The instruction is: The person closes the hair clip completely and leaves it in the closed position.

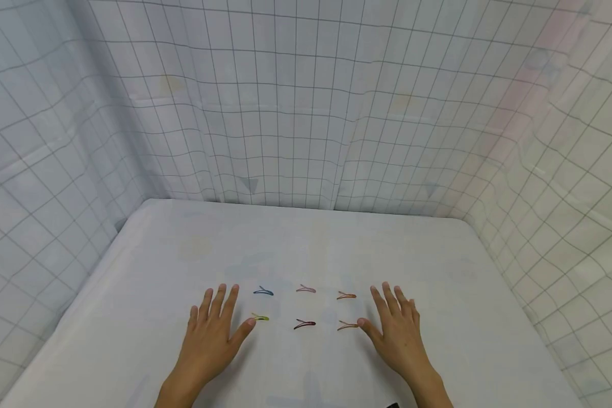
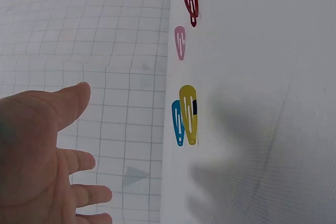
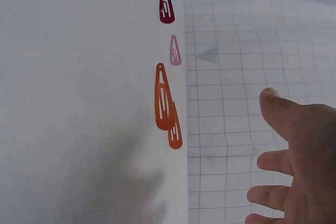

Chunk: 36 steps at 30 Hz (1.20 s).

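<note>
Several snap hair clips lie on the white table in two rows between the hands. At the back are a blue clip (image 1: pixel 263 291), a pink clip (image 1: pixel 306 289) and an orange clip (image 1: pixel 347 295). The front row has a yellow-green clip (image 1: pixel 262 318), a dark red clip (image 1: pixel 305 323) and another orange clip (image 1: pixel 347 325). My left hand (image 1: pixel 211 337), fingers spread, has its thumb tip overlapping the yellow-green clip in the head view. My right hand (image 1: pixel 399 334) is spread too, its thumb by the front orange clip. Both hands hold nothing and cast shadows on the cloth.
A white cloth covers the table (image 1: pixel 306 243), whose far edge meets a white grid-patterned curtain (image 1: pixel 285 113). Similar curtains stand along the left and right sides. A small black object (image 1: pixel 393 405) shows at the bottom edge beside the right forearm.
</note>
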Available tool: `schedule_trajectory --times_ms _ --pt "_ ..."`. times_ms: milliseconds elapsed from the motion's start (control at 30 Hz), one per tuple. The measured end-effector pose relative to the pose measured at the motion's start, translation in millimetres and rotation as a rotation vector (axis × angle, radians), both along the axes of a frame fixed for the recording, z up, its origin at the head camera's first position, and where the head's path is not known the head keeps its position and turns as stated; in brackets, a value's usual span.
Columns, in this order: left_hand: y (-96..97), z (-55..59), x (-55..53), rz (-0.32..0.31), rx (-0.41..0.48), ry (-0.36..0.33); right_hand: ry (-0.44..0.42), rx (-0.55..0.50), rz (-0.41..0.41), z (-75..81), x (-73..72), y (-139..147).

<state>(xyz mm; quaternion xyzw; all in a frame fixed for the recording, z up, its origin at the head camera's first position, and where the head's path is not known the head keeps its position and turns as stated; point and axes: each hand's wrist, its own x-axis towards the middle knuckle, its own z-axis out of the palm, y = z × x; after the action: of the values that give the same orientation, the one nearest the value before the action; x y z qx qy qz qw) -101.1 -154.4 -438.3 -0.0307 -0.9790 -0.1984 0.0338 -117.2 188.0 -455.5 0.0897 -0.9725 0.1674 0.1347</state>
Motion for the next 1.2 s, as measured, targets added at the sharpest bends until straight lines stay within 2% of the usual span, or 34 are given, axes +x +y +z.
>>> schedule_trajectory --times_ms 200,367,600,867,1200 --pt "4.7 -0.3 -0.9 -0.015 0.044 0.032 0.024 -0.073 0.023 -0.3 -1.8 1" --pt "12.8 -3.9 -6.4 -0.060 0.098 0.054 0.035 -0.123 0.049 -1.0 -5.3 3" --pt "28.4 -3.7 -14.5 -0.120 0.112 0.072 0.059 -0.177 0.099 -1.5 -8.8 5" --pt "45.8 2.2 -15.8 -0.170 0.132 0.102 0.032 -0.220 0.094 -2.0 -10.7 7" --pt "59.4 2.6 -19.9 -0.205 0.152 0.123 0.021 -0.243 0.061 -3.6 -12.6 9"
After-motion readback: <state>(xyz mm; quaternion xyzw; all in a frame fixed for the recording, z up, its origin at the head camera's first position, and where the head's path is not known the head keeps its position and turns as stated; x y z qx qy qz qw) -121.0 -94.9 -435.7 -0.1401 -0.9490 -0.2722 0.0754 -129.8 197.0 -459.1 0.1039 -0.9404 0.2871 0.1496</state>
